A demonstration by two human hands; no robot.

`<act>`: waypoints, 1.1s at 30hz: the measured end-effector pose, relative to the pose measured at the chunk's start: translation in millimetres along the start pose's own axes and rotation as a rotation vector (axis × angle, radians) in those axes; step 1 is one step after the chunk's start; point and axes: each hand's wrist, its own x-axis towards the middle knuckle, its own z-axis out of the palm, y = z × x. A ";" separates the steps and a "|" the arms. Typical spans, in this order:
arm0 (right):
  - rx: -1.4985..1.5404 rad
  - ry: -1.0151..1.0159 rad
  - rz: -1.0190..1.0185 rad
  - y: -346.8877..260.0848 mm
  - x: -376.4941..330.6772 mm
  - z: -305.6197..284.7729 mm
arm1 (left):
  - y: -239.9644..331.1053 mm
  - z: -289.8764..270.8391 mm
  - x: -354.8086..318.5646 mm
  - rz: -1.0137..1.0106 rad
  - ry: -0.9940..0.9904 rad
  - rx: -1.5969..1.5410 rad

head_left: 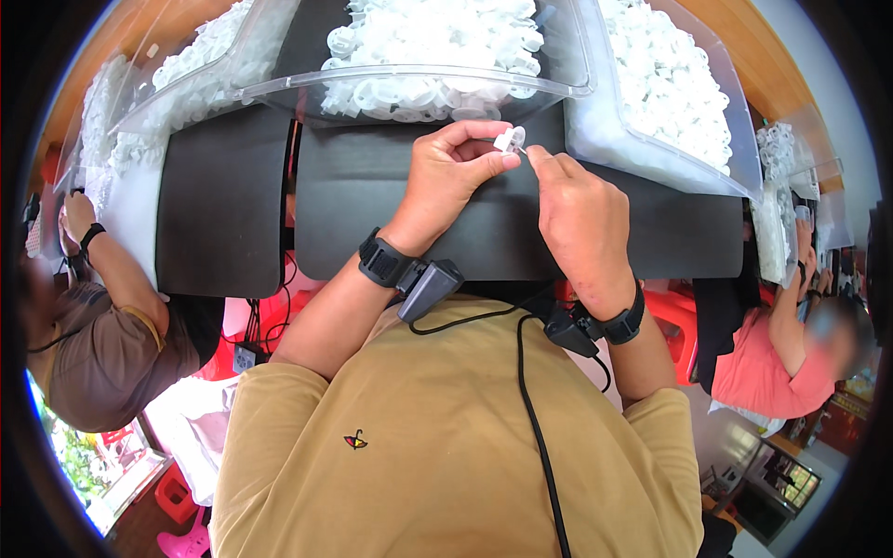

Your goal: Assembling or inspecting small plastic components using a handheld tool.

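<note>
Over the dark table, my left hand [456,172] pinches a small white plastic part [511,139] between thumb and index finger. The part has a rounded, ring-like end and a blockier side. My right hand [581,219] is close beside it, its thumb and fingers pressed together at the part's right side. Something thin and pale shows at those fingertips, too small to name. Just beyond my hands stands a clear plastic bin [409,74] heaped with similar white parts. A second clear bin [642,153] full of white pieces is to the right of my right hand.
The dark table [391,246] lies under my hands, with another dark tabletop [223,200] to the left. More clear bins [200,84] of white parts stand at far left. People sit on both sides. A black cable [535,409] runs from my wrist straps down my front.
</note>
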 end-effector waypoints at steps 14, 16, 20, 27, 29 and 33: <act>0.014 -0.017 0.000 1.7 -4.2 -3.1 | -3.6 2.2 0.5 0.049 -0.035 0.020; 0.002 -0.035 0.013 -1.2 -3.2 -2.4 | -3.6 1.4 0.0 0.038 -0.035 0.032; -0.003 -0.137 0.022 -0.4 -0.6 -4.2 | -0.3 0.7 -2.4 0.042 -0.069 0.095; 0.068 0.032 0.039 11.8 -2.1 -14.9 | 0.8 -0.9 -0.2 -0.024 -0.072 0.008; 0.065 0.038 0.027 12.5 -1.8 -14.1 | 1.6 -0.6 -0.5 -0.025 -0.078 -0.005; 0.059 0.064 -0.006 13.8 -1.4 -12.5 | 1.7 0.1 -1.0 -0.054 -0.086 -0.053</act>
